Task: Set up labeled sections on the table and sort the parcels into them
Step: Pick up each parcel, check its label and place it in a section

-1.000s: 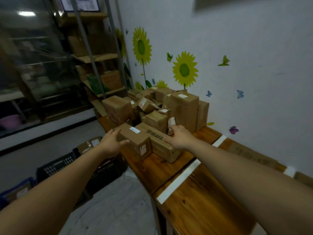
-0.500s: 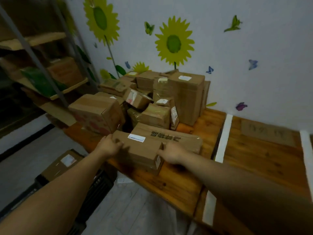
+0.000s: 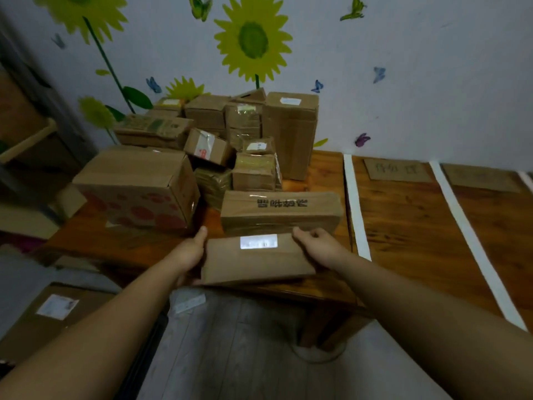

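now both hands hold a flat brown parcel [image 3: 256, 264] by its short ends, right at the near edge of the worktop [image 3: 409, 232]. the left hand [image 3: 189, 252] clasps the left end, thumb up along the side and the other fingers hidden beneath; the right hand [image 3: 320, 246] has its fingers curled over the far right corner. (whether the parcel rests on the wood or is lifted, i cannot tell.) its far edge lies just beside a long box with black print [image 3: 281, 212], with the pile of parcels [image 3: 207, 114] crowding behind and to the left. to the right, past a white tape strip [image 3: 356, 209], bare wood runs to a second strip [image 3: 473, 235], with a cardboard label card [image 3: 396, 168] lying near the wall.
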{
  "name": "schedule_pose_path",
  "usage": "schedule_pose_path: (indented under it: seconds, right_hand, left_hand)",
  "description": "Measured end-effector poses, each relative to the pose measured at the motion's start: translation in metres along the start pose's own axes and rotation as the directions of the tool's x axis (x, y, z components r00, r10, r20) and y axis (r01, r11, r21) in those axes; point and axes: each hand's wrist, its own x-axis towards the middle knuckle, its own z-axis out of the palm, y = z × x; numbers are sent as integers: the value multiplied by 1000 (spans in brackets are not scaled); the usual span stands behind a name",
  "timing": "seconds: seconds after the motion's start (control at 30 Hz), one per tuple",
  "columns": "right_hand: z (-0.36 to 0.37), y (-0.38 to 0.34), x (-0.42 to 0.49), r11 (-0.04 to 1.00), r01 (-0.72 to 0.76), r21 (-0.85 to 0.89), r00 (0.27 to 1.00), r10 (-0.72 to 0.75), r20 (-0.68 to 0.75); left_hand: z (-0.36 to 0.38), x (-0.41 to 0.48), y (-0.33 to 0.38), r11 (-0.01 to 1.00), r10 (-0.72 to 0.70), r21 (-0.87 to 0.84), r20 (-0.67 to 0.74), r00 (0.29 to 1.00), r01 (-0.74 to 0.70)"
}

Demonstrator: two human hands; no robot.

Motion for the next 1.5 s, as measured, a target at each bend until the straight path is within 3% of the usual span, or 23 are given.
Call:
schedule_pose_path:
  seconds: [0.17, 0.3, 0.5, 0.63, 0.93, 1.07, 1.23, 1.5]
  right_hand:
    - [-17, 26, -26, 997, 36, 67, 975, -20, -221]
    - [-39, 41, -55, 995, 51, 86, 973, -29, -231]
    - [-83, 73, -100, 973, 162, 162, 965, -122, -233]
    - [-124, 103, -129, 946, 199, 255, 945, -117, -304]
    - [-241, 193, -203, 929, 278, 244, 875, -141, -463]
    - [-300, 235, -238, 932, 275, 238, 813, -93, -575]
    - [-367, 286, -272, 942, 247, 229, 679, 1, -734]
    - [-466, 348, -277, 913, 288, 288, 534, 96, -840]
  left_hand:
    - [25, -31, -2, 996, 36, -84, 45, 998, -32]
    - [43, -57, 1, 992, 108, -78, 120, 987, -99]
    - [87, -114, 3, 939, 290, -206, 43, 956, -275]
    - [125, -160, 9, 900, 378, -241, 23, 925, -362]
    - [255, -241, 43, 824, 541, -270, 121, 832, -497]
    - [334, -271, 64, 801, 594, -285, 268, 758, -527]
    - [426, -298, 96, 800, 597, -269, 449, 664, -537]
    - [579, -309, 160, 739, 615, -236, 620, 488, -631]
